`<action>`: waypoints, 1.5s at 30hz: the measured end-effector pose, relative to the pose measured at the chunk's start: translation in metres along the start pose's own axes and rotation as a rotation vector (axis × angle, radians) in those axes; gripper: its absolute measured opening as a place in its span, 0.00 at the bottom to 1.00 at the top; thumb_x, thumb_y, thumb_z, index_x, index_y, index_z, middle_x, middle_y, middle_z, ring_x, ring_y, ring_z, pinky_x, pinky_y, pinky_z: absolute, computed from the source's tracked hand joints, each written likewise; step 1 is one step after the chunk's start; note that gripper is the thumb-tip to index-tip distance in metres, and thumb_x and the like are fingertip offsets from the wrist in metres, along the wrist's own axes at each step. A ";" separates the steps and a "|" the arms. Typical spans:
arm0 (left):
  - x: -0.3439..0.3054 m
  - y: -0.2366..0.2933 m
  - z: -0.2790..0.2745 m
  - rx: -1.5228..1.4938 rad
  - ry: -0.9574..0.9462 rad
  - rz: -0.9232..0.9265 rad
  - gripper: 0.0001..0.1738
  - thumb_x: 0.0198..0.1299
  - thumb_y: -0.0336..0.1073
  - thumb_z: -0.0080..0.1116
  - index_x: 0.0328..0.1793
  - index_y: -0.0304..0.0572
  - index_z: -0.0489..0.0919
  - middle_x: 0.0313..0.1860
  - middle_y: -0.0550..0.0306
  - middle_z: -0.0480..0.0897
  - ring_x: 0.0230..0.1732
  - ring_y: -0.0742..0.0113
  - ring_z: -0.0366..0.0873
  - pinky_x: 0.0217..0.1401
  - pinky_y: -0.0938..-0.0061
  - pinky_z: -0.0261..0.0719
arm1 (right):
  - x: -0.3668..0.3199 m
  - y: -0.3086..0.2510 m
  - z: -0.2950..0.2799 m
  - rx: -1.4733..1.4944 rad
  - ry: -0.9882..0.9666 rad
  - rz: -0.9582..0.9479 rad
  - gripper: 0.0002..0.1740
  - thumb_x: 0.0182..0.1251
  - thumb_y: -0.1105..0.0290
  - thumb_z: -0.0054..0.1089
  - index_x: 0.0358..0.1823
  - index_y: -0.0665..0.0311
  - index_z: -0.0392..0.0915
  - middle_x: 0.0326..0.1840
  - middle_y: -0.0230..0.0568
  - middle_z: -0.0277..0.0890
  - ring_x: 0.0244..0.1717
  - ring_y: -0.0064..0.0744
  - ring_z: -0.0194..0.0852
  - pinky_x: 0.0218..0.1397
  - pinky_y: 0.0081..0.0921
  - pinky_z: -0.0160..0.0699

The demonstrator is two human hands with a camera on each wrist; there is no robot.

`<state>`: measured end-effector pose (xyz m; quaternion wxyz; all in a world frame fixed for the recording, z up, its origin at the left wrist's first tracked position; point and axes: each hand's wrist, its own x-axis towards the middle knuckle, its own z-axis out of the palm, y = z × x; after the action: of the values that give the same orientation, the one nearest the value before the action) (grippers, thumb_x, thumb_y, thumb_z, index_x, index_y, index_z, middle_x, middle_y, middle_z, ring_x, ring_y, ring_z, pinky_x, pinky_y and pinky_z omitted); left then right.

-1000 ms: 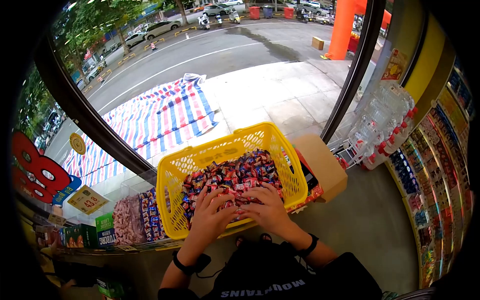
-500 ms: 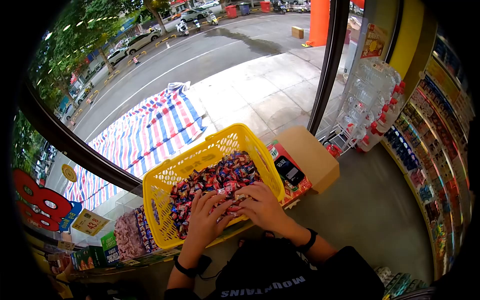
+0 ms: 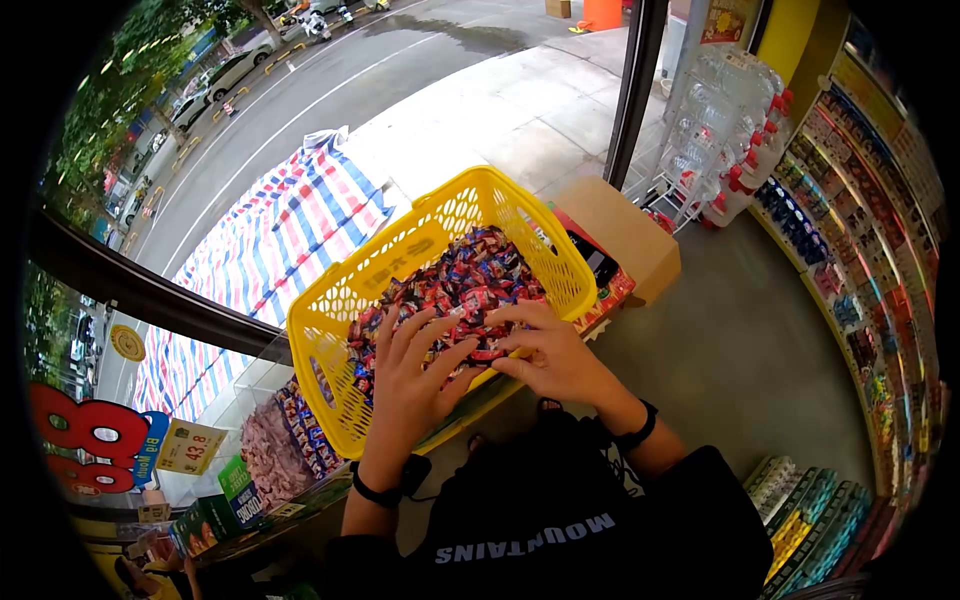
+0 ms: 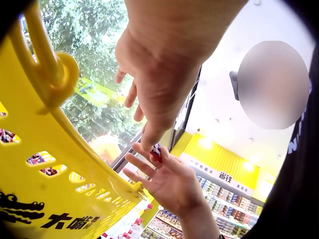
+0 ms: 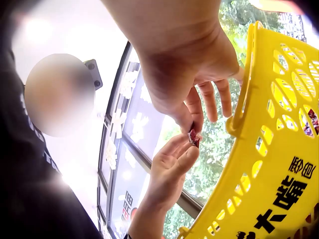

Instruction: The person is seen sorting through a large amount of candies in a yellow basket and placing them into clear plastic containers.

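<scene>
A yellow slotted basket (image 3: 390, 255) holds many small red and blue wrapped candies (image 3: 455, 285). Both hands are above its near side, fingers spread and bent. In the wrist views, one small red wrapped candy (image 4: 156, 153) (image 5: 194, 138) is between the fingertips of the two hands. My left hand (image 3: 410, 385) (image 4: 162, 74) (image 5: 169, 174) pinches one end of it with thumb and finger. The right hand (image 3: 555, 355) (image 4: 174, 186) (image 5: 187, 64) pinches the other end. In the head view the held candy is hard to make out against the pile.
An open cardboard box (image 3: 625, 235) stands right of the basket, a dark device (image 3: 597, 262) beside it. Bins of wrapped sweets (image 3: 275, 455) and a price sign (image 3: 190, 446) are at left. Water bottles (image 3: 725, 130) and stocked shelves (image 3: 850, 240) stand right; a striped sheet (image 3: 280, 240) lies outside.
The head view has tilted and turned, so the basket sits higher in it. Both hands remain close together over the basket's near side, the right fingers spread slightly more.
</scene>
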<state>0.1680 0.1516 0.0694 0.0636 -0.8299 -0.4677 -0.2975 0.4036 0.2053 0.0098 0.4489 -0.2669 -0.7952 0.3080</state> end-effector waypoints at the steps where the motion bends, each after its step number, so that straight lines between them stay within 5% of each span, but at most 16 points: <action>1: -0.007 -0.002 -0.006 -0.013 0.000 0.010 0.20 0.54 0.39 0.83 0.54 0.55 0.92 0.65 0.60 0.86 0.73 0.51 0.80 0.87 0.38 0.64 | -0.002 -0.006 0.007 0.037 -0.019 0.044 0.10 0.64 0.68 0.82 0.43 0.63 0.90 0.68 0.40 0.84 0.69 0.48 0.78 0.74 0.46 0.74; 5: -0.040 -0.020 -0.027 -0.072 0.008 0.044 0.19 0.51 0.33 0.82 0.51 0.53 0.92 0.65 0.58 0.87 0.74 0.48 0.79 0.88 0.37 0.64 | -0.014 -0.035 0.050 0.025 0.070 0.061 0.10 0.62 0.69 0.83 0.42 0.60 0.90 0.70 0.41 0.84 0.72 0.51 0.79 0.78 0.48 0.73; 9: -0.075 -0.035 -0.045 -0.118 0.062 0.060 0.17 0.55 0.37 0.81 0.51 0.52 0.90 0.68 0.57 0.84 0.76 0.48 0.77 0.87 0.36 0.63 | -0.030 -0.076 0.099 -0.376 0.291 -0.108 0.15 0.53 0.71 0.85 0.41 0.56 0.87 0.72 0.41 0.82 0.76 0.51 0.78 0.83 0.63 0.67; 13: -0.100 -0.043 -0.062 -0.213 0.023 0.039 0.20 0.55 0.46 0.83 0.49 0.49 0.88 0.69 0.52 0.83 0.77 0.44 0.75 0.87 0.36 0.62 | -0.046 -0.105 0.135 -0.601 0.399 -0.161 0.20 0.52 0.72 0.84 0.48 0.54 0.86 0.72 0.43 0.82 0.75 0.57 0.78 0.79 0.67 0.71; 20: -0.127 -0.044 -0.079 -0.305 -0.081 0.033 0.24 0.56 0.44 0.82 0.58 0.48 0.89 0.75 0.50 0.81 0.81 0.41 0.72 0.90 0.35 0.57 | -0.073 -0.133 0.155 -0.673 0.387 -0.236 0.17 0.59 0.73 0.80 0.50 0.54 0.90 0.71 0.43 0.83 0.73 0.56 0.80 0.77 0.64 0.76; 28: -0.152 -0.030 -0.087 -0.433 -0.269 0.233 0.27 0.60 0.44 0.81 0.65 0.52 0.87 0.74 0.51 0.80 0.79 0.43 0.74 0.86 0.40 0.68 | -0.124 -0.145 0.154 -0.604 0.282 -0.330 0.12 0.67 0.70 0.74 0.51 0.55 0.91 0.73 0.35 0.83 0.77 0.52 0.77 0.78 0.60 0.79; 36: -0.181 -0.019 -0.108 -0.386 -0.409 0.264 0.21 0.56 0.41 0.84 0.56 0.51 0.91 0.76 0.51 0.81 0.79 0.41 0.73 0.83 0.45 0.73 | -0.148 -0.156 0.176 -0.505 0.255 -0.331 0.13 0.65 0.70 0.77 0.51 0.53 0.91 0.75 0.33 0.82 0.80 0.50 0.74 0.79 0.60 0.77; 45: -0.190 -0.051 -0.135 -0.401 -0.403 0.314 0.15 0.56 0.41 0.80 0.50 0.57 0.91 0.79 0.55 0.76 0.86 0.41 0.64 0.92 0.36 0.55 | -0.133 -0.170 0.218 -0.583 0.272 -0.305 0.13 0.61 0.71 0.78 0.48 0.51 0.92 0.75 0.35 0.82 0.79 0.48 0.74 0.78 0.58 0.77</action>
<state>-0.0054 -0.0116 0.0652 -0.1500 -0.9300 -0.2692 -0.2002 0.2470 -0.0562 -0.0279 0.4964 -0.3008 -0.8133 -0.0409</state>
